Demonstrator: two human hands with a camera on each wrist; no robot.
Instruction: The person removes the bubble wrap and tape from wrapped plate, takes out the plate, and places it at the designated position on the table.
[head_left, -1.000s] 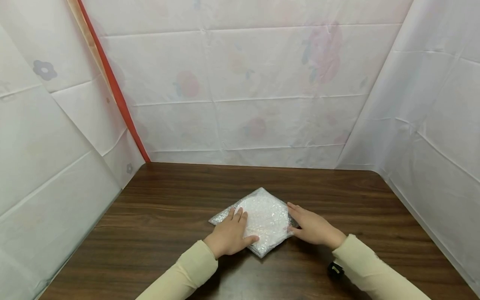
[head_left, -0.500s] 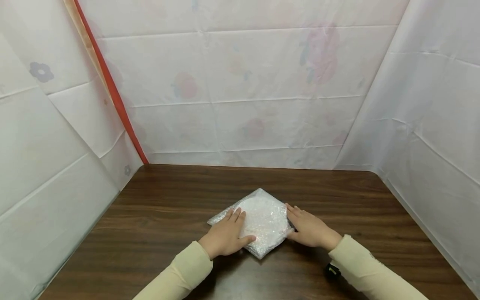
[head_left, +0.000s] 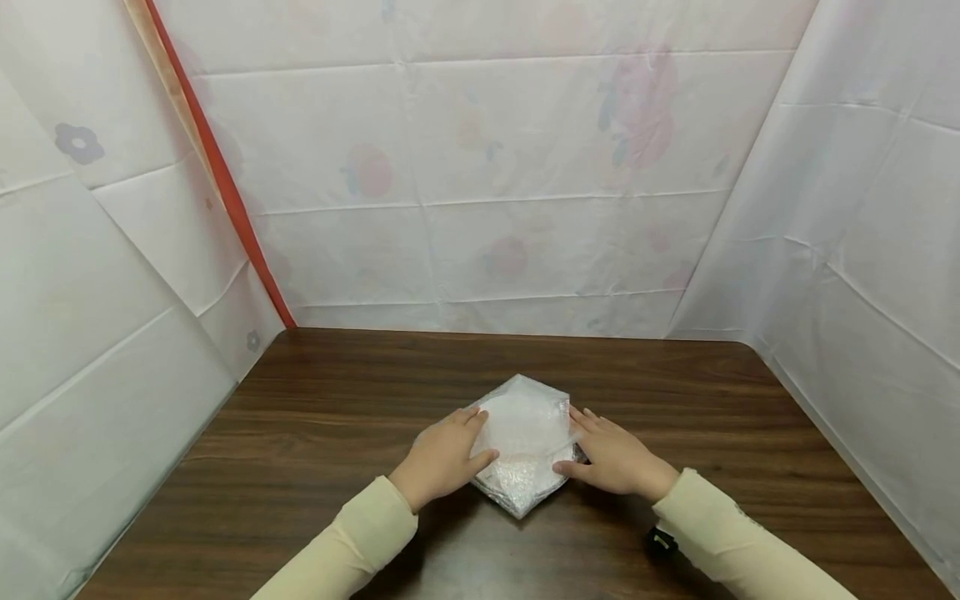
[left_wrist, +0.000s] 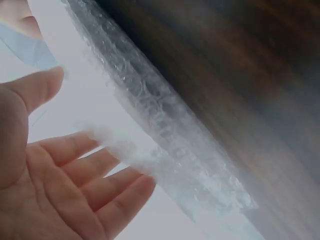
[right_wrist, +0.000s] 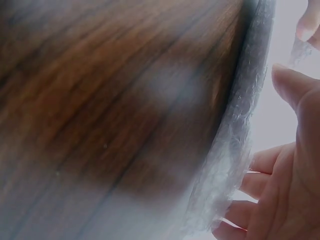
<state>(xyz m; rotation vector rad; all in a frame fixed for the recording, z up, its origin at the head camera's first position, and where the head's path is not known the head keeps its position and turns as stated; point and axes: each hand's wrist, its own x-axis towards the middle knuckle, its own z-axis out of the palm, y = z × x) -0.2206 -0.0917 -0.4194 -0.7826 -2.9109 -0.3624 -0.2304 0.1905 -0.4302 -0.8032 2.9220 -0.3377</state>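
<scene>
The bubble-wrapped packet (head_left: 525, 429) lies near the middle of the tabletop (head_left: 337, 392), my left grip (head_left: 441, 458) at its nine o'clock and my right grip (head_left: 617, 454) at its three o'clock, both unclenched, presumably so opposite sides are steadied without squeezing.

Head view: L hand (head_left: 442, 458) hides most of packet's (head_left: 517, 497) L corner; R hand (head_left: 617, 457) hides part of its R edge. White item (head_left: 522, 425) inside veiled by the wrap, can't ID. Black obj. (head_left: 662, 542) part-hidden by R sleeve (head_left: 738, 533), yellow mark too small to read. L sleeve (head_left: 352, 542), R sleeve & worktop (head_left: 337, 400) cut off at btm; wall sheet (head_left: 450, 125) cut off at top, prints v. faint. L wrist view: packet washed out by glare, runs off top. R wrist view: worktop blurred, R hand cut off at R edge.
</scene>
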